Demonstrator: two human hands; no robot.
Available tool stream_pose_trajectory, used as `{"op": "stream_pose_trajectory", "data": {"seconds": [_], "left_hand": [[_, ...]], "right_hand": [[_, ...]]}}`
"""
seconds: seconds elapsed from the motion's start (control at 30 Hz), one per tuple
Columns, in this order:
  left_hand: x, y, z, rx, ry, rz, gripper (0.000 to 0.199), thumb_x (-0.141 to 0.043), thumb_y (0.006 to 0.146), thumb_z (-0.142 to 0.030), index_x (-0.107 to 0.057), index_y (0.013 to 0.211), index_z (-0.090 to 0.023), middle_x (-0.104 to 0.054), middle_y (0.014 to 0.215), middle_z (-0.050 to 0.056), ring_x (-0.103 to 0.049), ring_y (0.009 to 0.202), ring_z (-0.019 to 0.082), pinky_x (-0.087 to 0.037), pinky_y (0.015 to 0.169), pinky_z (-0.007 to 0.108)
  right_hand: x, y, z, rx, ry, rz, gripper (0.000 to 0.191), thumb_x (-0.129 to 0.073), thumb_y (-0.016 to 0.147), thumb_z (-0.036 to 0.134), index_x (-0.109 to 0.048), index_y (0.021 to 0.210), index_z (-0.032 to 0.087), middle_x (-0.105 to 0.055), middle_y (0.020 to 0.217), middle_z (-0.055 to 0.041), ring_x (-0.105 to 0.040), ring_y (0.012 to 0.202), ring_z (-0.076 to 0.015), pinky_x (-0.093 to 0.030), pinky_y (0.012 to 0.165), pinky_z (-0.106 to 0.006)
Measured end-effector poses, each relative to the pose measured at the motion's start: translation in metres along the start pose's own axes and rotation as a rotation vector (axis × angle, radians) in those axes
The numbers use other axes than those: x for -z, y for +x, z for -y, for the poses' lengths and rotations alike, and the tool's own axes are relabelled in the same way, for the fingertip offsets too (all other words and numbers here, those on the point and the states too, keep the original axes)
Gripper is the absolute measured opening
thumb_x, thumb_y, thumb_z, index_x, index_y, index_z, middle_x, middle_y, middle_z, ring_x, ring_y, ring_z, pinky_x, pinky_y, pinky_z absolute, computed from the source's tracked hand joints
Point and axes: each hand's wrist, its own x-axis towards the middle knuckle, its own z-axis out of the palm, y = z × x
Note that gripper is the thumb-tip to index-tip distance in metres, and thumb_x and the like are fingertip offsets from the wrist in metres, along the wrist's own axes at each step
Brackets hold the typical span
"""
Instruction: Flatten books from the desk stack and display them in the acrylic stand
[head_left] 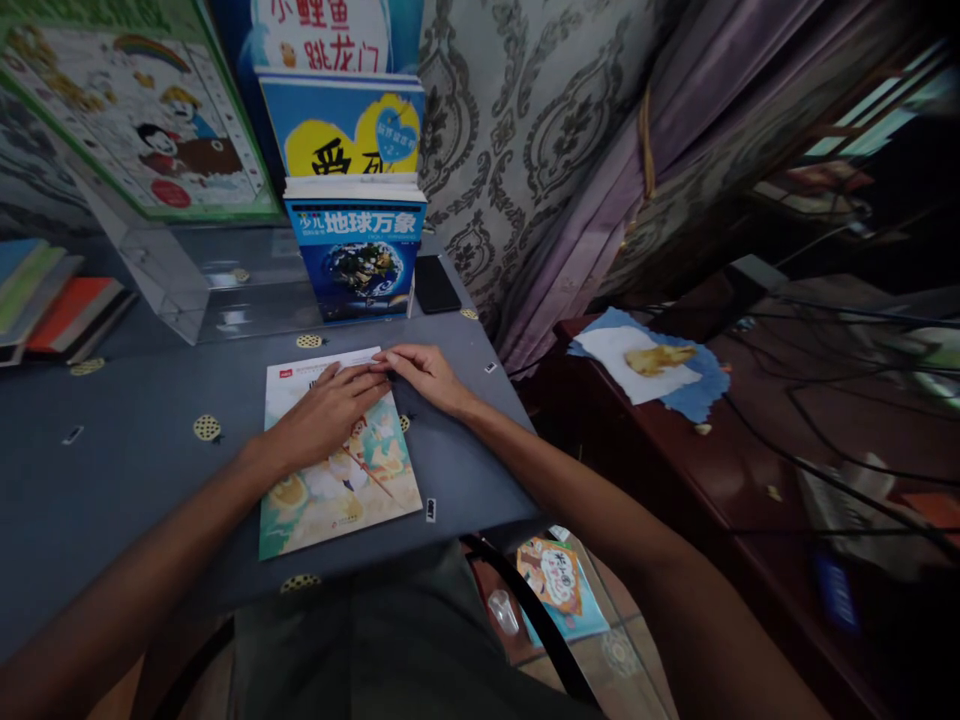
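Damask-patterned wallpaper (517,110) and a draped mauve curtain (592,170) back a table covered in a smooth grey tablecloth (165,490) printed with yellow pineapples. An illustrated paperback (300,510) lies shut and slightly slanted near the table's front edge; the wider stretch of cloth runs left, towards a stack of books (67,310), while a narrower strip separates the cover from the table's right edge. Palm down, the left hand (334,405) lies flat across the upper cover, its fingers extended close together. The right hand (426,372) is loosely bent at the paperback's upper right corner, fingertips beside the left ones; whether it pinches the edge, I cannot tell. Beyond, a glossy blue Earth book (364,265) stands against clear, hard-edged acrylic holders (251,295), beside a flat black phone (436,283).
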Motion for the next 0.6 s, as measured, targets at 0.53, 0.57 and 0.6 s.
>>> {"op": "stream_pose_trajectory", "data": {"seconds": [0.53, 0.57, 0.6], "left_hand": [[0.003, -0.012, -0.016, -0.142, -0.064, -0.049, 0.051, -0.041, 0.097, -0.005, -0.054, 0.143, -0.021, -0.060, 0.144, 0.009, -0.046, 0.138, 0.025, -0.037, 0.112, 0.047], [0.004, -0.013, -0.017, -0.155, -0.077, -0.051, 0.051, -0.041, 0.096, -0.004, -0.053, 0.143, -0.021, -0.060, 0.145, 0.009, -0.047, 0.138, 0.024, -0.038, 0.112, 0.046], [0.006, -0.013, -0.018, -0.159, -0.081, -0.052, 0.053, -0.041, 0.095, -0.003, -0.053, 0.143, -0.021, -0.060, 0.145, 0.008, -0.047, 0.137, 0.024, -0.038, 0.112, 0.045]], "right_hand": [[0.000, -0.030, 0.019, -0.060, 0.009, 0.015, 0.056, -0.054, 0.093, 0.068, -0.078, 0.107, 0.019, -0.080, 0.093, -0.0056, -0.073, 0.098, -0.0204, -0.055, 0.096, -0.036], [0.000, -0.030, 0.019, -0.061, 0.012, 0.018, 0.057, -0.054, 0.093, 0.069, -0.078, 0.106, 0.019, -0.080, 0.092, -0.0054, -0.073, 0.097, -0.0203, -0.055, 0.095, -0.035], [-0.001, -0.031, 0.020, -0.060, 0.013, 0.020, 0.057, -0.055, 0.092, 0.069, -0.078, 0.106, 0.019, -0.080, 0.091, -0.0052, -0.073, 0.096, -0.0202, -0.055, 0.094, -0.035]]}}
